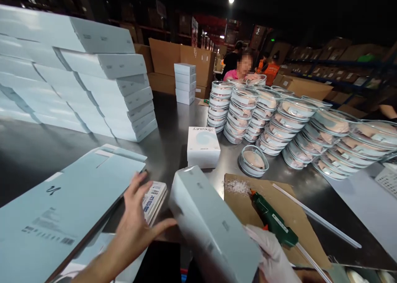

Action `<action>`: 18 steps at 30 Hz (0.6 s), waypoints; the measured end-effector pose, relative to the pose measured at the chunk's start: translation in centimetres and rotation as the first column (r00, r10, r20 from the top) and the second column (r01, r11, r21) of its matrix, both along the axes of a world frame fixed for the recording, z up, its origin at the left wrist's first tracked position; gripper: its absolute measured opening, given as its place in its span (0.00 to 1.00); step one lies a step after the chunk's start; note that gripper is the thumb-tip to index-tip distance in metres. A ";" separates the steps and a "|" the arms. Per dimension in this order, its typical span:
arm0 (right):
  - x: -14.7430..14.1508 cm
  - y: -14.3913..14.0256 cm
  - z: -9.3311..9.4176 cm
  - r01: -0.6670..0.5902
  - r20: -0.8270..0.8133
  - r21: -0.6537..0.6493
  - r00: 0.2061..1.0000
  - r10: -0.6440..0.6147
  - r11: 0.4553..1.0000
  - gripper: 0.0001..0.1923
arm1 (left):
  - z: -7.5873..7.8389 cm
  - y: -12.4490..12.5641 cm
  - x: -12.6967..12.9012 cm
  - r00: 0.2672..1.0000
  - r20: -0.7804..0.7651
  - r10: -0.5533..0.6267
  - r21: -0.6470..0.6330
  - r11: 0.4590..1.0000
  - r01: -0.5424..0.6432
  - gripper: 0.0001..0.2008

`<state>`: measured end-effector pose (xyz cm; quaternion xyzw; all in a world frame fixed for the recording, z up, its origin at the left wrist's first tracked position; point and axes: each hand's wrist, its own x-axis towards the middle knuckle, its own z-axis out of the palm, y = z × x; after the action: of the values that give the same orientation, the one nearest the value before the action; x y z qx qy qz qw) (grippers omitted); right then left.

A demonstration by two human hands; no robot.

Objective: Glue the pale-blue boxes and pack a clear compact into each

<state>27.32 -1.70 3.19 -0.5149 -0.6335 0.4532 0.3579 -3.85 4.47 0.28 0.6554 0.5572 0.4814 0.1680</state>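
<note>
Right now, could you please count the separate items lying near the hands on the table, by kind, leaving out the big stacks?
Assembled pale box in the gloved right hand: 1
Square white box, standing alone: 1
Loose round clear-lidded container: 1
Green glue gun: 1
Glue stick: 1
Total: 5

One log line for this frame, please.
left hand open over leaflets | right hand gloved, holds box | glue gun on cardboard

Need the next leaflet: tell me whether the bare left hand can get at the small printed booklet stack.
Probably yes: the bare left hand hovers right beside the small printed booklet stack, fingers spread, nothing between them.
</note>
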 end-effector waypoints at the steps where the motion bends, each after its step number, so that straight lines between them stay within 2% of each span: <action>1: -0.3 0.1 1.5 -0.060 0.091 0.050 0.994 0.055 0.997 0.18 | 1.5 0.1 0.2 0.982 -0.162 -0.098 0.063 0.992 0.110 0.32; 2: -0.5 0.4 2.9 -0.137 0.188 0.101 0.975 0.116 0.986 0.21 | 3.1 0.1 0.3 0.915 -0.298 -0.273 0.035 0.954 0.296 0.30; 3: -0.6 0.9 4.1 -0.218 0.264 0.145 0.948 0.175 0.965 0.25 | 4.6 0.1 0.5 0.801 -0.368 -0.473 -0.057 0.871 0.488 0.30; 4: -0.4 1.6 5.0 -0.303 0.308 0.167 0.920 0.242 0.938 0.29 | 5.8 0.1 0.5 0.703 -0.364 -0.611 -0.187 0.787 0.587 0.31; 5: 0.1 2.6 5.6 -0.339 0.326 0.185 0.907 0.268 0.922 0.34 | 6.5 0.0 0.3 0.647 -0.311 -0.696 -0.288 0.718 0.634 0.34; 6: 1.0 3.9 5.8 -0.315 0.342 0.205 0.910 0.233 0.927 0.41 | 6.8 -0.1 0.0 0.658 -0.232 -0.716 -0.355 0.692 0.628 0.37; 7: 2.1 5.6 5.6 -0.244 0.360 0.224 0.921 0.152 0.944 0.47 | 6.5 -0.3 -0.5 0.732 -0.143 -0.666 -0.375 0.721 0.583 0.41; 8: 3.6 7.6 5.1 -0.078 0.398 0.286 0.916 -0.045 0.955 0.52 | 5.8 -0.4 -1.2 0.817 -0.050 -0.574 -0.372 0.770 0.518 0.42; 9: 5.2 9.8 4.3 0.069 0.435 0.332 0.874 -0.217 0.941 0.47 | 4.9 -0.6 -2.0 0.880 0.061 -0.472 -0.356 0.813 0.461 0.40; 11: 8.3 14.3 2.4 0.223 0.501 0.383 0.765 -0.404 0.896 0.37 | 3.0 -0.9 -3.4 0.893 0.283 -0.349 -0.419 0.793 0.442 0.32; 14: 11.5 19.2 -0.4 0.271 0.606 0.369 0.656 -0.451 0.889 0.24 | 1.5 -1.3 -4.0 0.843 0.517 -0.148 -0.489 0.758 0.433 0.33; 16: 12.1 20.7 -1.7 0.260 0.617 0.359 0.655 -0.437 0.897 0.14 | 1.4 -1.5 -3.5 0.818 0.575 -0.029 -0.493 0.785 0.374 0.35; 18: 11.9 21.3 -2.4 0.268 0.560 0.380 0.695 -0.451 0.885 0.11 | 1.6 -1.4 -2.9 0.817 0.577 -0.003 -0.471 0.816 0.335 0.35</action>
<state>39.22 19.56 0.78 -0.6980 -0.6574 0.0825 0.2718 -6.80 3.06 1.90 0.4602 0.5358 0.4493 0.5471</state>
